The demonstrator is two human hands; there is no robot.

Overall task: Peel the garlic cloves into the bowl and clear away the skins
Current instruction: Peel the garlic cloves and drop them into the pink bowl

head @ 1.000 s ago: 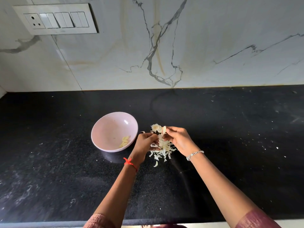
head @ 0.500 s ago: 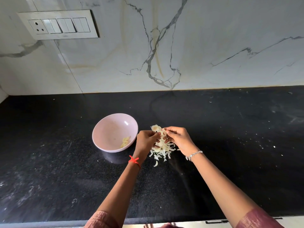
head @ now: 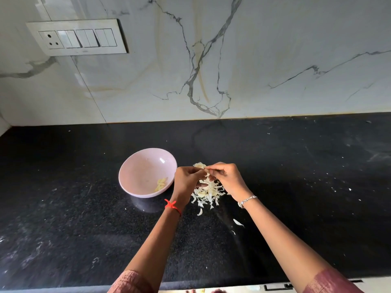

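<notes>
A garlic clove point(head: 200, 166) is pinched between the curled fingers of the left hand point(head: 187, 180) and the right hand point(head: 229, 179). The bowl point(head: 135, 166) is seen at nine o'clock.

Left hand point(head: 187, 181) and right hand point(head: 228, 180) pinch a garlic clove point(head: 200, 166) over skins point(head: 208, 194) beside the bowl point(head: 137, 168)

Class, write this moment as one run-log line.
left hand, right hand: pinch garlic clove | skins: piled on counter | bowl: holds peeled cloves

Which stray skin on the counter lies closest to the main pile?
The curled scrap just below the pile; the long sliver and tiny fleck lie further out, by the right forearm.
</notes>
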